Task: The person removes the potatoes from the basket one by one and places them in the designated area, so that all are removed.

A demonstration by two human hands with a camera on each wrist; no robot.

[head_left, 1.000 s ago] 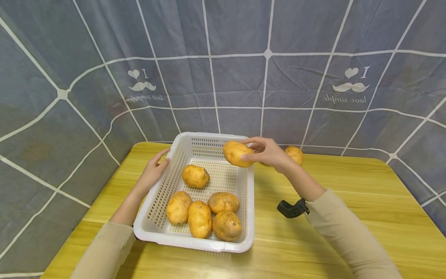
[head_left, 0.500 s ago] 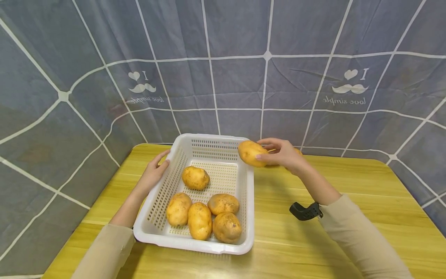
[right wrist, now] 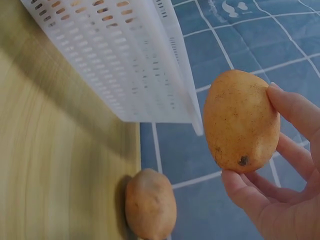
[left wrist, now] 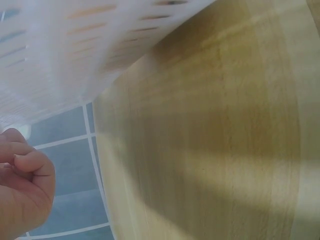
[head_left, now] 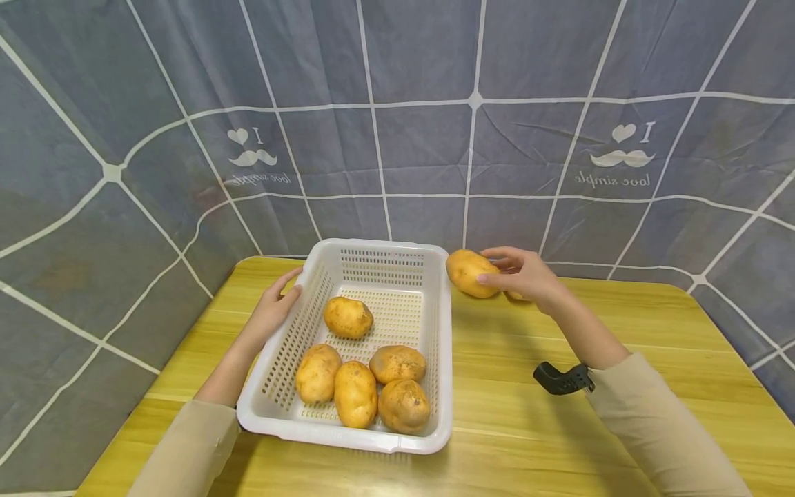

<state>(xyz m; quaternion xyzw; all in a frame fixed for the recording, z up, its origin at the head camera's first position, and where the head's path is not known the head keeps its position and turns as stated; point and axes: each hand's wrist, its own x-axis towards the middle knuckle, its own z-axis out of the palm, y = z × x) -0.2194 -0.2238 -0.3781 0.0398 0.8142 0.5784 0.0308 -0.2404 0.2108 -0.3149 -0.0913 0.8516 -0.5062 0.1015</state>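
Note:
My right hand [head_left: 528,279] holds a yellow potato [head_left: 473,273] between thumb and fingers, above the table just right of the basket. The right wrist view shows this potato [right wrist: 242,120] raised, a dark spot near its lower end. At the left side of the white perforated basket [head_left: 344,433], my left hand [head_left: 273,307] grips the rim; in the left wrist view the fingers [left wrist: 30,167] are curled beside the basket wall. Inside lie several potatoes: one potato [head_left: 348,317] towards the middle, the others grouped near the front.
Another potato [right wrist: 151,205] rests on the wooden table [head_left: 559,442] by its back edge, mostly hidden behind my right hand in the head view. A grey curtain [head_left: 422,152] with white lines hangs behind the table. A black strap [head_left: 562,378] hangs at my right wrist.
My right hand has carried its potato rightward, from over the basket's back right corner to outside the rim. The left hand, the basket and the potatoes inside have stayed put.

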